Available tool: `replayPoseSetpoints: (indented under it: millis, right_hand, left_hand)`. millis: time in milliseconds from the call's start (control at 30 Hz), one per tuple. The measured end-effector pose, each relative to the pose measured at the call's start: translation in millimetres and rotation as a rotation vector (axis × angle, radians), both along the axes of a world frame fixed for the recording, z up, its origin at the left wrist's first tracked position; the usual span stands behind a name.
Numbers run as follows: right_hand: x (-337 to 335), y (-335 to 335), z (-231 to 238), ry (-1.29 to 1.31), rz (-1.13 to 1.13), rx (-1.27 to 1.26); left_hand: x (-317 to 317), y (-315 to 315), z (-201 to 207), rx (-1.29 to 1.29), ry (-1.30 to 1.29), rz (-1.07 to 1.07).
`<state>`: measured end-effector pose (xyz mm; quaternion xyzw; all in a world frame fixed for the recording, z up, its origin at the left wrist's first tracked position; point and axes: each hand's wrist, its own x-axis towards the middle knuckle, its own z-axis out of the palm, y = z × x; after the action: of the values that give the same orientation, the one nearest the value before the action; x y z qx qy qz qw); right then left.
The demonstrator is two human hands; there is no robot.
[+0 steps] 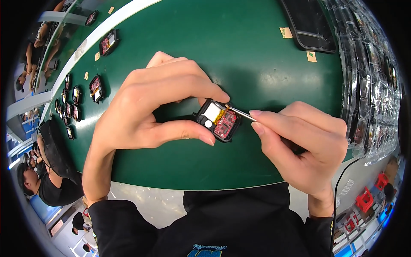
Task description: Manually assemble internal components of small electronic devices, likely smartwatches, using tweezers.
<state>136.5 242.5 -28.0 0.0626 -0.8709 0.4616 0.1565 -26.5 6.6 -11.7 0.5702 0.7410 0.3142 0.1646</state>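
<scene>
Between the thumb and fingers of my left hand (158, 100) is an opened smartwatch case (230, 133), held tilted above the green table. Inside the black case I see a red circuit board (224, 125), a white battery (212, 112), a round white part (208, 123) and yellow tape between them. My right hand (306, 143) pinches a pair of thin metal tweezers (240, 113). Their tip reaches the upper edge of the case beside the yellow tape. Whether the tip grips anything is too small to tell.
More opened watch cases (96, 88) lie at the left of the green table (257, 171), several of them close together near a white strip (68, 73). A black tray (314, 40) is at the far right, by stacked clear plastic trays (368, 85). A person (55, 184) sits at left.
</scene>
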Motion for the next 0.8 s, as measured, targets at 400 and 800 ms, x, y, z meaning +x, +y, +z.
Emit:
replayPoseSetpoints:
  millis: [400, 800]
  right_hand:
    - [1, -3, -1, 0.007, 0.007, 0.005]
    - [8, 3, 5, 0.031, -0.027, -0.034]
  left_hand:
    - [3, 3, 1, 0.036, 0.032, -0.042]
    - [0, 9, 7, -0.003, 0.036, -0.035]
